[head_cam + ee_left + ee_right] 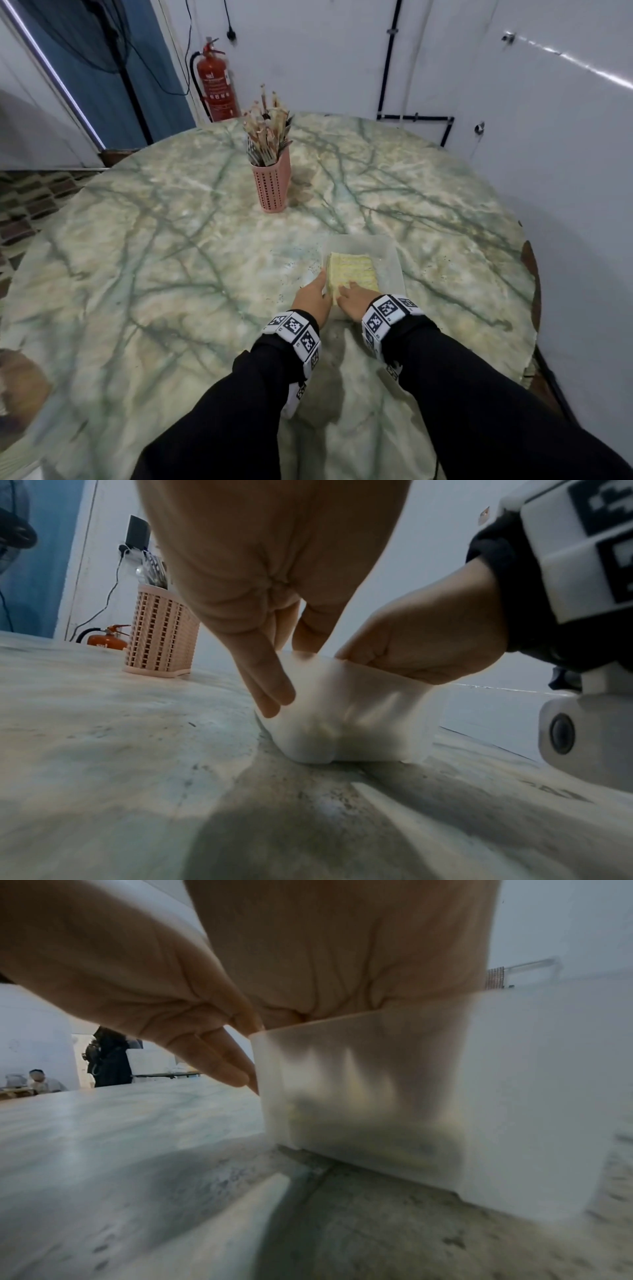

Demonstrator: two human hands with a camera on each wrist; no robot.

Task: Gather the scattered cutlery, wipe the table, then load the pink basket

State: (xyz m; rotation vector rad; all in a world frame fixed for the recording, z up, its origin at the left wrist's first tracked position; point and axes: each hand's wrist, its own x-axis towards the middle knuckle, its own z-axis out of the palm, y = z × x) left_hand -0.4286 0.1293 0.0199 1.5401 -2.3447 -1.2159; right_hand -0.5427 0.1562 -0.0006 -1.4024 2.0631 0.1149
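Note:
A folded yellow cloth (356, 270) lies in a frosted plastic box (390, 260) near me on the round marble table (154, 240). My left hand (310, 294) straddles the box's left wall (342, 723), two straight fingers (270, 693) outside and the others inside by the cloth. My right hand (356, 298) reaches over the near rim (514, 1096); its fingers go down onto the cloth's near end and show as shadows through the wall. The pink basket (272, 185) stands upright farther back, packed with cutlery (267, 137).
A red fire extinguisher (219, 85) and a black fan stand (130, 85) are beyond the table's far edge. The table's right edge has a worn brown patch (531, 263). Dark specks dot the marble around the box.

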